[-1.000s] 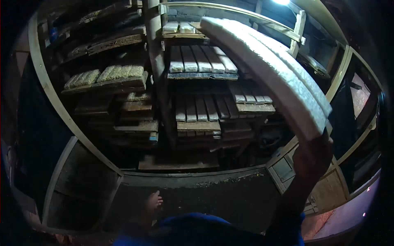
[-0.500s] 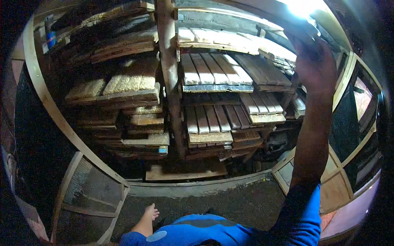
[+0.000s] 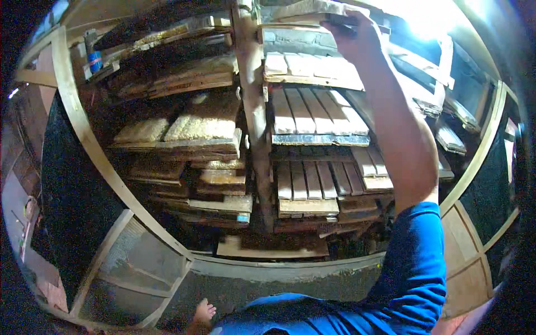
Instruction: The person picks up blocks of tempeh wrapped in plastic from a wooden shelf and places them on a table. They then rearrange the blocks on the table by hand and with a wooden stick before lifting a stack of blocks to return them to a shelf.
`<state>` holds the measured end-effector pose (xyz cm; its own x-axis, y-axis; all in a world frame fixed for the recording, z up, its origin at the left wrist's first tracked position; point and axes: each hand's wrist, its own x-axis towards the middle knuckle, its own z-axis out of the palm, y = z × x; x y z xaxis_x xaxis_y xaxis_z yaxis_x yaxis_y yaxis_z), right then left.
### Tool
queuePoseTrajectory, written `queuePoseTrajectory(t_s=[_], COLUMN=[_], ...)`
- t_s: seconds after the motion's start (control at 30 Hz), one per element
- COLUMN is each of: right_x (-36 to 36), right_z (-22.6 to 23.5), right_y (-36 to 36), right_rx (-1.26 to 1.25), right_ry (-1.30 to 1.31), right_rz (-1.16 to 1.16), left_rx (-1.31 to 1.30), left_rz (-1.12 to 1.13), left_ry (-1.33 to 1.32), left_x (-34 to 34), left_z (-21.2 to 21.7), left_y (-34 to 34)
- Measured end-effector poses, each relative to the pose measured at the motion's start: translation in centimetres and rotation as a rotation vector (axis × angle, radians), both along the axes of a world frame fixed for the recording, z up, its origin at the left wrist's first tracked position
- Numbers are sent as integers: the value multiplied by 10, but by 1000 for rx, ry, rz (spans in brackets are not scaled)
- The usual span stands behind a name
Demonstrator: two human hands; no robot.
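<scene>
My right arm is raised in its blue sleeve. Up at the top of the rack, my right hand (image 3: 360,39) is closed round a dark, flat object (image 3: 340,28) whose kind I cannot make out. Just above it lies a pale slab on a board (image 3: 310,9) at the top shelf. Below hang rows of long, pale, brick-like blocks (image 3: 315,111) on a board, beside my forearm. Low in the view, my left hand (image 3: 205,311) is held near my body, fingers loosely apart with nothing in them.
A wooden post (image 3: 254,111) divides the rack. Grainy slabs (image 3: 201,120) lie on boards left of it. Hinged mesh doors in wooden frames stand at the left (image 3: 134,259) and right (image 3: 460,245). A low sill (image 3: 285,271) crosses the front. Bright light glares at the upper right.
My right hand has moved left and upward, away from the bright light toward the top board. My left hand has dropped a little lower. The view has shifted, and the rack appears lower and further right.
</scene>
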<state>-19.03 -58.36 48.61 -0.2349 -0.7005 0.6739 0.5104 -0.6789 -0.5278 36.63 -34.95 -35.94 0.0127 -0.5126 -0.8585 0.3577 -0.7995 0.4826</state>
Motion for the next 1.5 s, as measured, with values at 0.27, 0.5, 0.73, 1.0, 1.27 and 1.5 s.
queuePoseTrajectory(t_s=[0.27,0.5,0.73,1.0,1.27,1.5], right_x=[38,56,82,91,92,96], right_z=[9,10,4,-8,-6,-7], right_y=[-66,-105,-128,-143,-158,-142], right_rx=[71,97,81,43,240,272], right_ry=[-154,-199,-194,-55,2,140], right_rz=[29,8,90,79,-111,-183], left_rx=[27,42,41,46,47,32], left_rz=[195,237,250,256,250,222], left_ry=[42,73,92,113,128,151], left_x=[20,6,-1,-4,-3,2], left_z=[-18,-11,-8,-7,-5,-12], left_y=[38,42,41,41,43,54])
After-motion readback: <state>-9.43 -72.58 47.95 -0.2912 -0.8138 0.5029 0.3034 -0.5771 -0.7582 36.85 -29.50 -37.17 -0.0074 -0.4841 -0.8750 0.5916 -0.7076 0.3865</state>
